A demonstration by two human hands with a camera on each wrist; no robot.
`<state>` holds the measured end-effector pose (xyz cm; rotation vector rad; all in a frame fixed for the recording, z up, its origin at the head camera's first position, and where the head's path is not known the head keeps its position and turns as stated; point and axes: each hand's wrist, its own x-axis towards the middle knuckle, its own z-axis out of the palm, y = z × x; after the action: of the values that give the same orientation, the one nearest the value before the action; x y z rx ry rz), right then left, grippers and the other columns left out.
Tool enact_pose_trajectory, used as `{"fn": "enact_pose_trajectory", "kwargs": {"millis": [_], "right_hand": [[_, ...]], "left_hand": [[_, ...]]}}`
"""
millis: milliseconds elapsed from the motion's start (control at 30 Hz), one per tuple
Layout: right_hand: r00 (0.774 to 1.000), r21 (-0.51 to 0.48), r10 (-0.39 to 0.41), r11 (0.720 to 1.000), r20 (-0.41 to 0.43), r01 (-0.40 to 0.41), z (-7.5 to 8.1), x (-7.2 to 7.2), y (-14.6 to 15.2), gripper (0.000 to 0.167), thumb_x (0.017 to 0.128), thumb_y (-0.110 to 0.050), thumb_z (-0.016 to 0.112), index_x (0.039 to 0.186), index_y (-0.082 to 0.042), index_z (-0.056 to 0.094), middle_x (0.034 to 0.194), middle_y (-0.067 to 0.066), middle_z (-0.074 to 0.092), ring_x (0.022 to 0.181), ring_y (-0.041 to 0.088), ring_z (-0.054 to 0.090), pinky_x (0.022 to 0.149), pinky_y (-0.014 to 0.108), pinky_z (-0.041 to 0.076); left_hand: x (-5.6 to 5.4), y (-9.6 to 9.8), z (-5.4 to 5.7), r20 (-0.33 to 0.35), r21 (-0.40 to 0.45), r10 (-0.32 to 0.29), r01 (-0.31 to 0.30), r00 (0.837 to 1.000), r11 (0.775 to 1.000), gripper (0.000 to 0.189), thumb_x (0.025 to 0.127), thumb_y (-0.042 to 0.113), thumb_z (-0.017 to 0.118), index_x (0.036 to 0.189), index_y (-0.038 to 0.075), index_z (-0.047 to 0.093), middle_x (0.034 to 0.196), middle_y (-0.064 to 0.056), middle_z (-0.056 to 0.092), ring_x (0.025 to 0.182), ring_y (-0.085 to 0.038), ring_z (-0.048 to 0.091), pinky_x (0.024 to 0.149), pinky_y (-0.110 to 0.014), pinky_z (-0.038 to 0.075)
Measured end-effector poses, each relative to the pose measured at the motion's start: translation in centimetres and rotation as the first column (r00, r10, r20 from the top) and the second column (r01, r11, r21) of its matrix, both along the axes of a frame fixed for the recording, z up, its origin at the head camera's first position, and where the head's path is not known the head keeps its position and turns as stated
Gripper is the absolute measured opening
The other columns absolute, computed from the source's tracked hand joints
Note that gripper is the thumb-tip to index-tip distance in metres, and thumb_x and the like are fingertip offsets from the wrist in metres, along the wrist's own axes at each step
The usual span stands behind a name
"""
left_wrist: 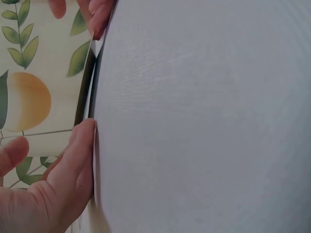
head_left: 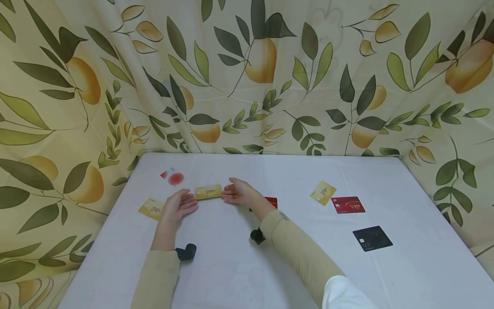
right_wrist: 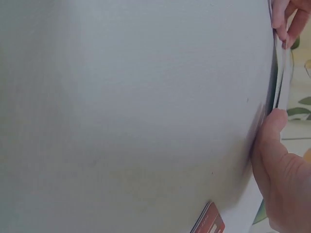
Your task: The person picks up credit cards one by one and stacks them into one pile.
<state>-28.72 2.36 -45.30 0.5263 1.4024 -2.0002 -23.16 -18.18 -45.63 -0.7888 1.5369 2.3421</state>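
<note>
A gold card (head_left: pixel 208 192) lies far left of centre on the white table, between both hands. Seen edge-on in the wrist views, it looks like a thin stack of cards (right_wrist: pixel 279 73). The left hand (head_left: pixel 179 206) has its fingertips at the left end, palm turned inward. At the other end are the fingertips of the right hand (head_left: pixel 241 192), its fingers fairly straight. Another gold card (head_left: pixel 150 209) is partly hidden behind the left hand. A red card pile (head_left: pixel 272 201) shows from behind the right wrist.
A white card with red shapes (head_left: pixel 176 179) lies at the back left. On the right are a gold card (head_left: pixel 323 193), a red VIP card (head_left: pixel 348 205) and a black VIP card (head_left: pixel 372 238). Patterned curtain (head_left: pixel 247 86) hangs behind the table (head_left: pixel 231 274).
</note>
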Motion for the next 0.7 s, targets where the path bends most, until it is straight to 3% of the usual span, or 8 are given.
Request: {"fn": "enact_pose_trajectory", "kwargs": {"millis": [100,333,533,700], "right_hand": [[1.0,0.002,0.006,1.0,0.008,-0.006,-0.1,0.0,0.2,0.053,0.098,-0.032,0.038,0.127,0.012,0.042,0.119,0.025,0.05,0.114,0.034,0.049,0.098,0.038,0.042],[1.0,0.016,0.027,0.999,0.015,-0.027,0.0,0.1,0.9,0.053,0.098,-0.034,0.038,0.125,0.011,0.045,0.116,0.022,0.053,0.108,0.031,0.053,0.095,0.036,0.044],[0.999,0.005,0.043,0.999,0.004,-0.044,0.2,0.6,1.7,0.052,0.098,-0.032,0.036,0.126,0.011,0.045,0.115,0.021,0.052,0.113,0.032,0.05,0.098,0.037,0.042],[0.999,0.013,0.046,0.999,-0.01,-0.045,0.0,0.8,2.5,0.051,0.099,-0.031,0.035,0.126,0.011,0.045,0.107,0.019,0.053,0.108,0.03,0.052,0.098,0.036,0.042]], "left_hand": [[-0.1,0.2,0.1,0.012,-0.03,-0.044,0.045,0.999,0.999,0.042,0.092,0.021,0.052,0.124,-0.005,0.044,0.11,-0.015,0.05,0.1,-0.024,0.057,0.092,-0.038,0.047],[-0.3,0.9,-0.3,0.048,-0.078,-0.042,0.046,0.998,0.996,0.038,0.091,0.016,0.054,0.124,-0.002,0.048,0.107,-0.013,0.054,0.095,-0.021,0.059,0.087,-0.035,0.05],[-0.3,1.7,-0.3,0.036,-0.099,-0.064,0.067,0.997,0.993,0.037,0.09,0.013,0.054,0.123,-0.004,0.048,0.096,-0.013,0.06,0.082,-0.018,0.063,0.083,-0.036,0.052],[-0.2,2.6,-0.5,0.005,-0.127,-0.071,0.071,0.997,0.989,0.037,0.09,0.012,0.055,0.124,-0.004,0.049,0.089,-0.011,0.064,0.079,-0.018,0.065,0.079,-0.036,0.053]]}}
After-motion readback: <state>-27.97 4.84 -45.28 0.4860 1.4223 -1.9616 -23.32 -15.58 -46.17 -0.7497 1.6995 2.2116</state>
